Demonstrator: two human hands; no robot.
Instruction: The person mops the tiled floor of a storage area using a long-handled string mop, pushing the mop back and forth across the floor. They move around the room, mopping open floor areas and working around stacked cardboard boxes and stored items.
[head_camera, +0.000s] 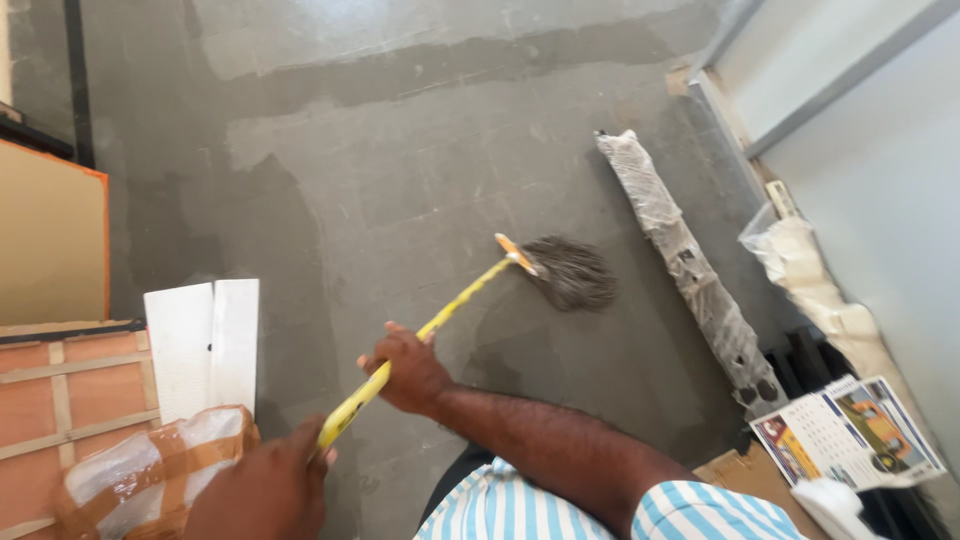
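wrapped bundle (690, 265) and white boards (205, 340) flanking the mop (565, 270)

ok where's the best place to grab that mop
On the yellow handle, well back from the mop head. The handle slants up from the floor toward the person, so grip from above, as the right hand and left hand do.

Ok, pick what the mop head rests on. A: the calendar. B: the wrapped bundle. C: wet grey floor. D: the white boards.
C: the mop head lies on the damp grey floor, apart from the wrapped bundle, while both hands hold the yellow handle.
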